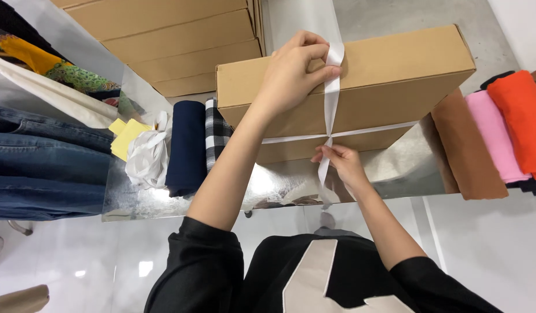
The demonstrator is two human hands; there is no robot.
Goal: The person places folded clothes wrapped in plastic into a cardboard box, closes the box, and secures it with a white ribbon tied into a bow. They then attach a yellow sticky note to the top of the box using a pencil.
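A white ribbon (332, 98) crosses our flat brown cardboard box (395, 69) on the shiny silver table (407, 168). Our left hand (294, 72) pinches the ribbon atop the box; our right hand (343, 162) grips its tail below the crossing. It looks thin and slippery, best held near the crossing.

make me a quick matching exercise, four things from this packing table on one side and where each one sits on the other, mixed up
Things:
1. left hand
2. right hand
3. orange folded cloth
4. loose white ribbon pile

Places:
A. far right of the table
B. pinching ribbon on top of the cardboard box
C. beside the navy cloth
D. at the ribbon crossing on the box's front

Pairs: 1-B, 2-D, 3-A, 4-C
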